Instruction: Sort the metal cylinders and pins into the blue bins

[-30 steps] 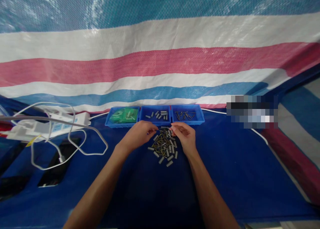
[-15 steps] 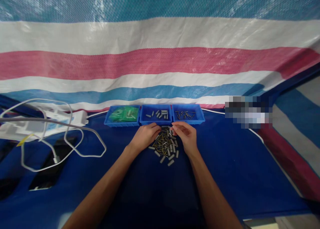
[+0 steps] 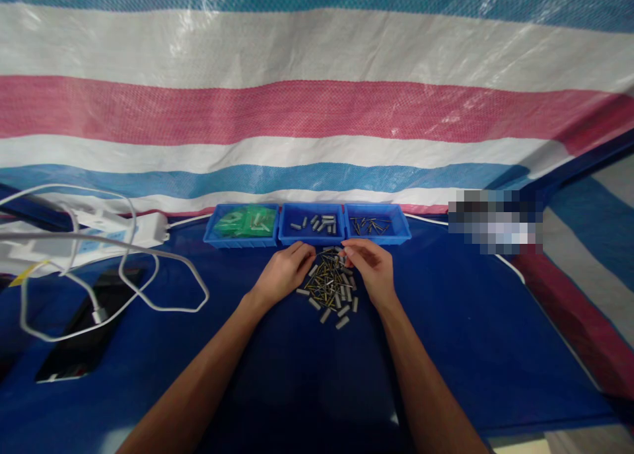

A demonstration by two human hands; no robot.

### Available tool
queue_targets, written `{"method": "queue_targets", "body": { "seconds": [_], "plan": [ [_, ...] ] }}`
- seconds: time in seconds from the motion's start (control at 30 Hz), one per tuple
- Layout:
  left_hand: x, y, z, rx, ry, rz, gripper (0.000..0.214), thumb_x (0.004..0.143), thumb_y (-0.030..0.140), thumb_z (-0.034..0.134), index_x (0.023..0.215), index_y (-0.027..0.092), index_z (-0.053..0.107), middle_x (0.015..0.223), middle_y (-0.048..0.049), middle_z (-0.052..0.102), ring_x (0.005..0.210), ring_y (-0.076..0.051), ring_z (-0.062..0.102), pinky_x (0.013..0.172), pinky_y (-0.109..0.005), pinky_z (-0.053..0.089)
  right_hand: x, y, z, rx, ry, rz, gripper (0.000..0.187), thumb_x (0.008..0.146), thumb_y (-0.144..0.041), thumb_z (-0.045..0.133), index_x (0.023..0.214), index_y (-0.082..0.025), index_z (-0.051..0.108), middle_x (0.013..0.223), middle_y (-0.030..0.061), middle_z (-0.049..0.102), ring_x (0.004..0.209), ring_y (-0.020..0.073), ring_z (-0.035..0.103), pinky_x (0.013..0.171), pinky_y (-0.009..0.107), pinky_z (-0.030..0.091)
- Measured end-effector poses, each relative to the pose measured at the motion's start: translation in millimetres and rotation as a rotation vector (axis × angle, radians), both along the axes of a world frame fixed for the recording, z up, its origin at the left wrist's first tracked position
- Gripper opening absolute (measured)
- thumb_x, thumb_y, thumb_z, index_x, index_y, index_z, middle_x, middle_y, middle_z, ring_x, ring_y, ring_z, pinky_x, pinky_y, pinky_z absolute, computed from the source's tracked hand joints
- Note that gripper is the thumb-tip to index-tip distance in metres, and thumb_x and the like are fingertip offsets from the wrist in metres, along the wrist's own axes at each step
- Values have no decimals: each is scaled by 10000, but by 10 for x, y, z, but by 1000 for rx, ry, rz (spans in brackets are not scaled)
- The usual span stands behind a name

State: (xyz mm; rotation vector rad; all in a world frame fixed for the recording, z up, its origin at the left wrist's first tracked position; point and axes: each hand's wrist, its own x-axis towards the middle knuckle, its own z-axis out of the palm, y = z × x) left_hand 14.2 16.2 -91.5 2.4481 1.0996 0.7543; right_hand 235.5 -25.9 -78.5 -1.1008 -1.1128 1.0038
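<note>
Slightly back from the pile (image 3: pixel 329 283) has shifted the left hand (image 3: pixel 284 270). Grey cylinders (image 3: pixel 342 322) and thin metal screws (image 3: pixel 323 283) lie mixed there on the tabletop (image 3: pixel 307 381), between both hands. Right hand (image 3: pixel 375 270) fingers curl at its far edge; whether either grasps a piece, I cannot tell. Picking pieces seems underway; next calls for a fine pinch. Blue bins (image 3: pixel 290 238) stand just beyond.

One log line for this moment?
left hand: at pile, upper left; right hand: at pile, upper right; held: unclear; bins: behind pile
</note>
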Motion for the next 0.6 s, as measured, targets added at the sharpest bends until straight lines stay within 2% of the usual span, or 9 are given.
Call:
{"method": "queue_targets", "body": {
  "seconds": [0.07,0.17,0.4,0.6],
  "plan": [
    [-18,-1,-13,5,-70,7,134,1078,226,518,1068,194,648,989,-39,711,829,-150,696,771,-256,550,-10,-1,-21,-22,-39,2,175,881,-364,783,1004,-242,808,838,34,792,695,172,695,657,309,563],
    [-27,-4,-28,41,-65,-5,158,1094,239,503,1106,195,655,1017,-46,725,891,-163,721,839,-267,564,-27,-3,-47,-48,-104,16,212,855,-356,802,1029,-235,804,872,40,784,705,176,698,653,306,561],
    [-26,-26,-36,143,89,-20,219,1108,243,472,1164,196,679,1004,-49,741,820,-158,731,730,-238,561,-54,-9,-66,-55,-247,78,207,867,-319,784,1048,-225,820,852,39,789,620,148,639,572,281,493],
    [-33,-37,-54,149,49,-21,236,1114,261,466,1194,200,679,1001,-44,752,830,-146,743,754,-226,572,-52,-1,-94,-77,-184,83,177,849,-329,806,980,-219,847,716,10,738,578,131,591,542,262,440]
  ]
}}
